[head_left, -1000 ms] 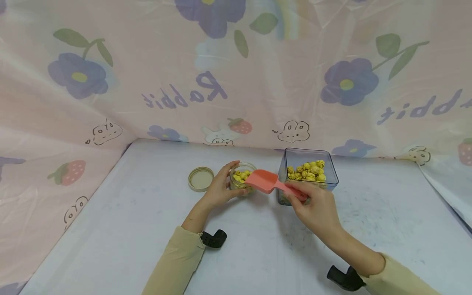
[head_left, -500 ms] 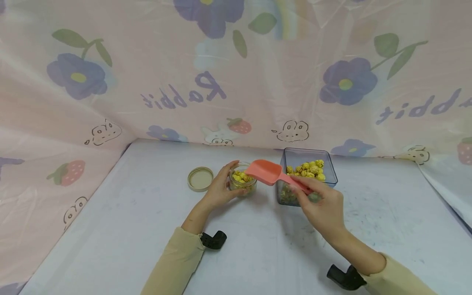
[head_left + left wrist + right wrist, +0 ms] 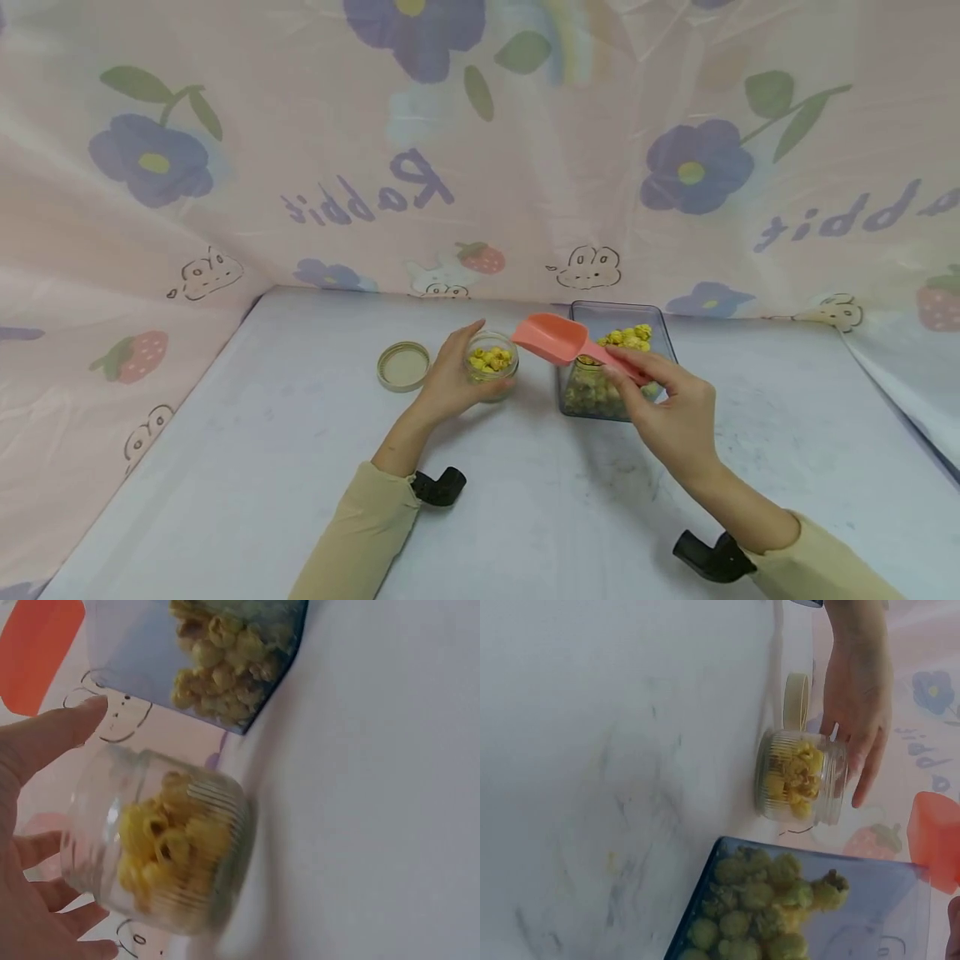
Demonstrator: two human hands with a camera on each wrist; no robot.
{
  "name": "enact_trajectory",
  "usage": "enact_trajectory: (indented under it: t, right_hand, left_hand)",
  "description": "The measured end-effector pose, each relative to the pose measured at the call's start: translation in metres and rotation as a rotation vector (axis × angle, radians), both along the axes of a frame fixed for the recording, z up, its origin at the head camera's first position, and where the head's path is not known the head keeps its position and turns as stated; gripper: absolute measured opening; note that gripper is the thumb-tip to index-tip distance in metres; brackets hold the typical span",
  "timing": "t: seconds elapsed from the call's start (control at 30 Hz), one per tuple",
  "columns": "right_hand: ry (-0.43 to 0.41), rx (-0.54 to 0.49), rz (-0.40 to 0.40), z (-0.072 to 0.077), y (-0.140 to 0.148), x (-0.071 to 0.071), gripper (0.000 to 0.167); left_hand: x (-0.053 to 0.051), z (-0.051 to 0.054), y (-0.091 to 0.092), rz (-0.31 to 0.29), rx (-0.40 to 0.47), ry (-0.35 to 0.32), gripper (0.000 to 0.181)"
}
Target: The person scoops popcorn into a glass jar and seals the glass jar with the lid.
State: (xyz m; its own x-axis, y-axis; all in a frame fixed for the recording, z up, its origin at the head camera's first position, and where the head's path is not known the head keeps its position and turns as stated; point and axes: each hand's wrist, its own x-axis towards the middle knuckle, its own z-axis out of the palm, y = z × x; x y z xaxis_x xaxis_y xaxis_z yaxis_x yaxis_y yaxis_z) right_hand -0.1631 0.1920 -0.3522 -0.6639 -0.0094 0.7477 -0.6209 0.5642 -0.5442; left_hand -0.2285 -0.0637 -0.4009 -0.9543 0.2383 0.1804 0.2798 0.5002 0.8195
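A small glass jar (image 3: 491,367) holding yellow popcorn (image 3: 172,847) stands upright on the table. My left hand (image 3: 450,379) is around its left side, thumb and fingers spread apart; in the left wrist view the thumb is clear of the glass. My right hand (image 3: 675,408) pinches the handle of a coral scoop (image 3: 553,337), whose bowl shows no popcorn and hangs in the air between the jar and a clear bluish box (image 3: 663,337). More popcorn (image 3: 757,907) lies in that box, partly covered by the scoop and right hand in the head view.
A round, cream-rimmed lid (image 3: 403,367) lies on the white table (image 3: 525,517), left of the jar. A pink patterned sheet (image 3: 510,183) hangs behind the table and along its left side. Each wrist carries a black mount.
The scoop has moved up and right, from over the jar's rim to near the box. My left thumb and fingers have spread apart around the jar. The head view has shifted slightly.
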Motion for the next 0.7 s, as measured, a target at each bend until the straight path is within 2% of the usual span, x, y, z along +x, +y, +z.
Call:
enact_trajectory:
  t: [0.3, 0.7]
  right_hand:
    - [-0.007, -0.012, -0.03, 0.002, 0.009, 0.003, 0.031]
    - [0.002, -0.008, -0.073, 0.006, 0.022, 0.004, 0.032]
  left_hand:
    - [0.0, 0.01, 0.013, -0.001, 0.036, -0.026, 0.092]
    - [-0.003, 0.019, 0.028, -0.023, 0.041, 0.009, 0.093]
